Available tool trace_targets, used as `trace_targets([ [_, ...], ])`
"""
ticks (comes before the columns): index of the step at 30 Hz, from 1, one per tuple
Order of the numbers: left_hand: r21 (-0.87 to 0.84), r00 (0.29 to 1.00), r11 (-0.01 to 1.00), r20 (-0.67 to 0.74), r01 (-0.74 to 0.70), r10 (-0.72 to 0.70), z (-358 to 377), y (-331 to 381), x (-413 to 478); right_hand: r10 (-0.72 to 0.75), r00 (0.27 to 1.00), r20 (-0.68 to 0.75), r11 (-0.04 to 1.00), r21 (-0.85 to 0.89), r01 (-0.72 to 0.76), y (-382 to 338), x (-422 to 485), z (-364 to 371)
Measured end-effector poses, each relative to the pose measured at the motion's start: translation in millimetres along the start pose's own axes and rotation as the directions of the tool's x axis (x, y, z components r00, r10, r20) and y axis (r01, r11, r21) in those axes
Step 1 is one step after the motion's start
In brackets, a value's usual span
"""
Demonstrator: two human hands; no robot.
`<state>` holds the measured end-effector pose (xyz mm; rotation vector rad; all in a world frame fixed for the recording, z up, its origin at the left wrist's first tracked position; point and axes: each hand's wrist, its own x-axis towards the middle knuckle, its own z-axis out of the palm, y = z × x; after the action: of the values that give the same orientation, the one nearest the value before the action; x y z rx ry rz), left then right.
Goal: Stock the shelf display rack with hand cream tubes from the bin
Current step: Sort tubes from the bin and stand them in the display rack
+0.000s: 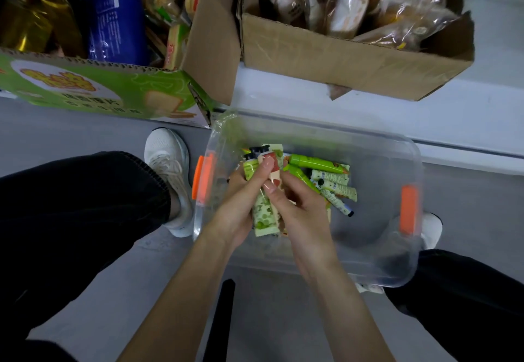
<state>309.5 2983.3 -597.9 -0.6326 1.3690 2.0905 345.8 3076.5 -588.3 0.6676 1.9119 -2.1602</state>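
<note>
A clear plastic bin [397, 271] with orange latches sits on the grey floor between my feet. Several hand cream tubes [331, 180], green and cream coloured, lie loose inside it towards the far side. My left hand [241, 205] grips a bunch of tubes [262, 214] over the bin's left half, black caps pointing away from me. My right hand [295, 205] is curled against the same bunch from the right, its thumb on the tubes. No display rack is in view.
A green printed carton [93, 89] of snack packs stands at the far left. A brown cardboard box [340, 61] of wrapped bread sits on the low white shelf [425, 123] behind the bin. My legs and white shoes flank the bin.
</note>
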Motion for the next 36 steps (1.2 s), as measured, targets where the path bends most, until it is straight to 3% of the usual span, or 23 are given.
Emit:
trace_targets([
  [7,-0.125,0.987,0.98,-0.01,0.155,-0.158,-3,-1,4,0.1,0.995,0.015,0.973,0.209,-0.101,10,5,-9],
  [14,-0.125,0.973,0.965,0.016,0.231,-0.231,-8,-2,10,0.084,0.996,-0.019,0.979,0.186,-0.079,11,7,-11],
  [19,-0.153,0.977,0.965,0.031,0.215,-0.212,-30,3,10,0.123,0.973,-0.195,0.98,0.177,-0.089,30,33,-49],
  [22,-0.163,0.981,0.969,-0.026,0.185,-0.192,-46,6,13,0.196,0.964,-0.18,0.977,-0.049,-0.207,62,59,-91],
  [26,-0.099,0.977,0.974,-0.05,0.203,-0.208,-50,0,17,0.363,0.932,-0.016,0.865,-0.367,-0.343,113,81,-122],
  [29,-0.029,0.98,0.981,-0.047,0.192,-0.193,-48,-8,21,0.409,0.91,0.064,0.694,-0.669,-0.265,139,93,-126],
  [32,-0.007,0.974,0.975,-0.044,0.221,-0.221,-47,-16,27,0.377,0.922,0.086,0.616,-0.767,-0.181,149,99,-122],
  [36,0.046,0.958,0.957,-0.03,0.286,-0.285,-51,-25,30,0.319,0.941,0.11,0.434,-0.9,-0.041,152,93,-116],
])
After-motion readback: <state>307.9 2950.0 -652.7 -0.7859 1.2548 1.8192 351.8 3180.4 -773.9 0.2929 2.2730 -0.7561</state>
